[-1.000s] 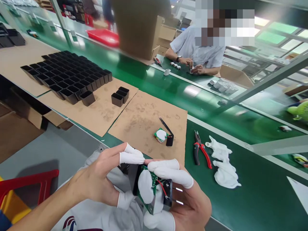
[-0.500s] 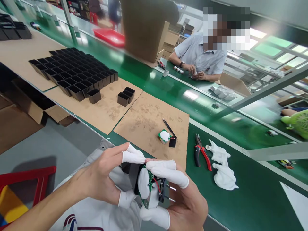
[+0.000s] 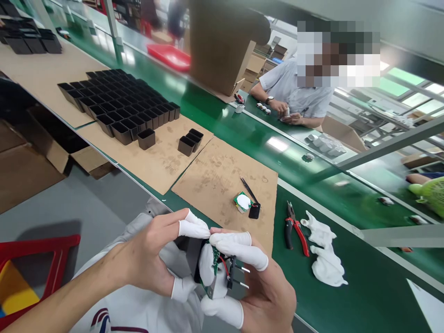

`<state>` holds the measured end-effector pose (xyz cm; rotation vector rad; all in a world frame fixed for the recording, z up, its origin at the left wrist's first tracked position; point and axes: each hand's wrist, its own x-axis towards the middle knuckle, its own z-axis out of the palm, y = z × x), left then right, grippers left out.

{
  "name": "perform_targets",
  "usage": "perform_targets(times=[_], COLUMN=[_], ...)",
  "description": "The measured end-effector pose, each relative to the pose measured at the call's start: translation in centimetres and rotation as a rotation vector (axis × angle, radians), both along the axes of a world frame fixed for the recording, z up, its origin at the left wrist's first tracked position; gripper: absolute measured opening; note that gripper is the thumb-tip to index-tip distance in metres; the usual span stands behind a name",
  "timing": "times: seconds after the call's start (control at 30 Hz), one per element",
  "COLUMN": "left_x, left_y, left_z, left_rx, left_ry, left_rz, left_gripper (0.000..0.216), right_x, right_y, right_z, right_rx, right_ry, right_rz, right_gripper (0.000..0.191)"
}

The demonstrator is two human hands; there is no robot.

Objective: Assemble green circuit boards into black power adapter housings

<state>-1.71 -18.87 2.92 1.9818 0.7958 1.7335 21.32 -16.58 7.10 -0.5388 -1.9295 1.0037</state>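
Observation:
Low in the middle, my left hand (image 3: 152, 254), in white finger cots, grips a black plastic box (image 3: 193, 256) with its open side turned right. My right hand (image 3: 263, 282), also in finger cots, pinches a green circuit board (image 3: 211, 270) carrying a white blob. Red and black wires run from the board to a black plug piece (image 3: 231, 273) with two metal pins. The board's left edge sits at the box's mouth; how far inside it reaches is hidden. On the cardboard beyond lies another board (image 3: 243, 202) with white on top, wired to a black piece (image 3: 254, 211).
Red-handled pliers (image 3: 294, 229) and a white, crumpled lump (image 3: 328, 259) lie right on the green bench. Many black boxes (image 3: 128, 104) stand in rows at left on cardboard (image 3: 163, 171). A co-worker (image 3: 294, 88) sits across the bench. A red stool (image 3: 65, 263) is lower left.
The view has shifted slightly, so the bench things appear a little lower and further right. Board and plug piece have moved slightly left toward the box. Both hands keep their grips.

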Motion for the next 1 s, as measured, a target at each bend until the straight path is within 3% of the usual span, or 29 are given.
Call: perform_targets(times=[0.23,0.4,0.83,1.0], left_x=[-0.7,-1.1,-1.9,-2.4], left_y=[0.0,0.2,2.8,4.6], left_z=[-0.6,-0.8,-1.7,-2.4], left_rx=[-0.023,-0.065,-0.117,-0.199], left_ry=[-0.019,-0.015,-0.059,-0.107], left_rz=[-0.001,-0.005,-0.023,-0.038], left_gripper=[0.064,0.073,0.071,0.066], right_x=[-0.7,-1.1,-2.2,-3.2], right_y=[0.5,1.0,3.2,5.2], right_z=[0.0,0.0,-1.2,-0.9], right_rx=[-0.029,-0.034,-0.087,-0.233], right_ry=[-0.019,-0.039,-0.144,-0.247], right_rz=[0.037,0.026,-0.03,-0.033], right_gripper=[0.064,0.066,0.07,0.064])
